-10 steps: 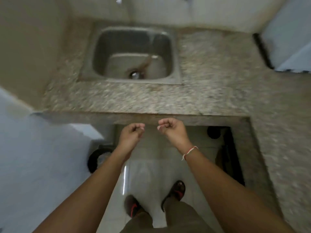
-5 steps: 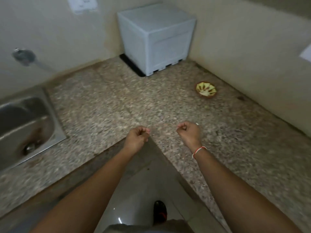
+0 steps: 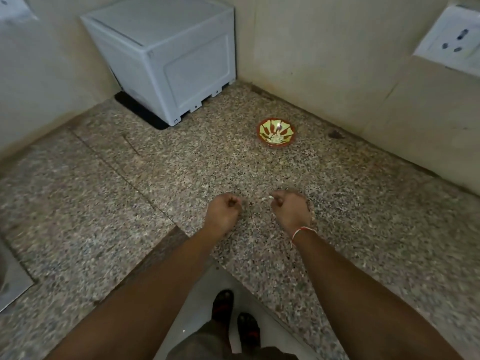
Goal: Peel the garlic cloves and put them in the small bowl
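Granite counter (image 3: 181,178) has replaced the sink; both hands curl, right hand (image 3: 291,211) pinching a pale bit (image 3: 271,196), left hand (image 3: 223,211) seemingly holding nothing. Bowl (image 3: 275,131) holds pale pieces.

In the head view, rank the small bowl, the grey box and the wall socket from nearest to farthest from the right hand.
From the right hand:
1. Small bowl, on the counter ahead, slightly left of the hand.
2. Wall socket, on the right wall, far up and right.
3. Grey box, in the back-left corner.

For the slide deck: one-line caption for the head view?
Both curled hands, left hand and right hand, hover over the speckled granite counter, the small red-rimmed patterned bowl beyond them.
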